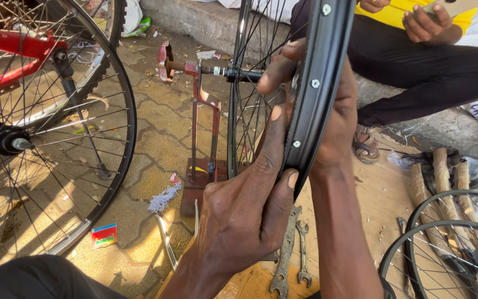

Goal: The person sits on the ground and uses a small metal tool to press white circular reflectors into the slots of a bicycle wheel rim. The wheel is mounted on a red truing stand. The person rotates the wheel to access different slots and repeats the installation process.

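Holding a black wheel rim (312, 105) in the middle of the head view, both hands press on it from two sides. The left hand (244, 216) comes up from below, and its thumb and fingers pinch the near edge of the rim. The right hand (336, 119) wraps round the far side, fingers curled over the edge near the top. The rim stands upright on a red stand (200, 138), and its axle sits in the top of the stand. Thin spokes (250, 111) run from the rim to the middle. The rim looks hard and stiff, likely metal, and probably light. The spokes look thin and could bend, so the edge is the safer place to grab. Two wrenches (293, 254) lie on the ground just below the hands. A red bike (12, 50) with a big wheel stands at the left. More wheels (449, 249) lie at the lower right. Another person in a yellow shirt (394, 16) sits behind, well apart.
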